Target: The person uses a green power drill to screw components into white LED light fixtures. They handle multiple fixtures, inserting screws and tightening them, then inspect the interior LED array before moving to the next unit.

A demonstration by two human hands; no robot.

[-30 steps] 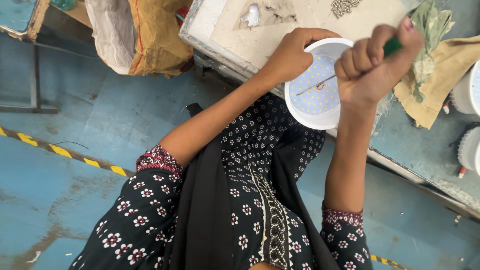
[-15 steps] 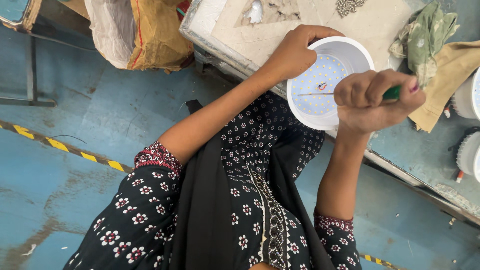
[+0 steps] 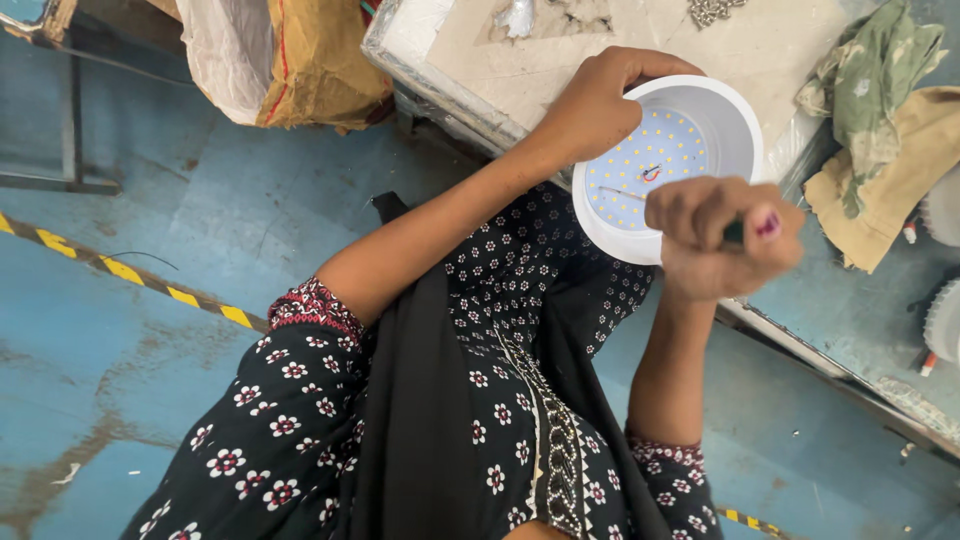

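Your left hand [image 3: 595, 110] is curled over the far rim of the lamp [image 3: 668, 160], a white round housing with a disc of small yellow dots inside; the fingers wrap the edge and hold it tilted toward you, at the near edge of the bench [image 3: 560, 70]. Your right hand [image 3: 722, 235] is closed in a fist just below the lamp, overlapping its near rim, and grips a screwdriver [image 3: 640, 195] whose thin metal shaft runs out to the left across the dotted disc (only a sliver of dark green handle shows between the knuckles, and the hand is blurred). The shaft's tip lies over the left part of the disc; whether it touches the disc you cannot tell from here. A small red and blue bit of wire [image 3: 651, 173] sits near the disc's middle, just above the shaft. To the right of your right hand a green cloth [image 3: 880, 80] and a tan cloth [image 3: 895, 180] lie crumpled on the bench, and further right are parts of other white housings [image 3: 942, 320]. Left of your left arm, well apart, a brown sack [image 3: 310, 60] hangs by the bench, above the blue floor [image 3: 150, 180] with its yellow and black stripe [image 3: 130, 272].
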